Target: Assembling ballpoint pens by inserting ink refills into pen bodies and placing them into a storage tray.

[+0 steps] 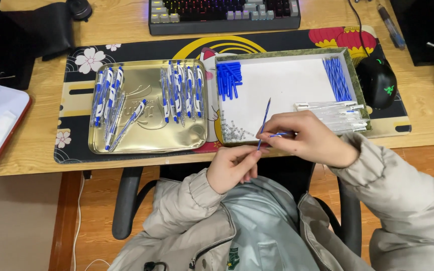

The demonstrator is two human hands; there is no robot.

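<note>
Left hand: my left hand (233, 168) sits just above my lap at the near edge of the desk (126, 25), its fingers (244, 153) pinched together on the lower end of a thin blue pen refill (264, 123).
Right hand: my right hand (310, 138) is just right of the left one, fingers (282, 131) closed around the same refill higher up, with a small blue piece (279, 134) tucked between them.
Pen refill: it stands tilted between both sets of fingers, its tip pointing up and away from me over the white tray.
White tray: the shallow white tray (287, 83) lies straight beyond my fingers.
Blue caps: a heap of short blue parts (228, 78) lies in the tray's far left corner, well beyond my left fingers.
Springs: a small pile of metal springs (233, 131) lies in the tray, just left of my fingers.
Refill bundle: more blue refills (337, 78) lie in the tray's far right corner, beyond my right fingers.
Clear barrels: a stack of clear pen barrels (335, 114) rests just beyond my right hand, touching the tray's right side.
Gold tray: a gold metal tray (149, 140) lies well left of my fingers, holding finished blue and white pens (179, 90).
Further off: a keyboard (224, 15) lies far beyond, and a black mouse (376, 80) sits right of the white tray.
</note>
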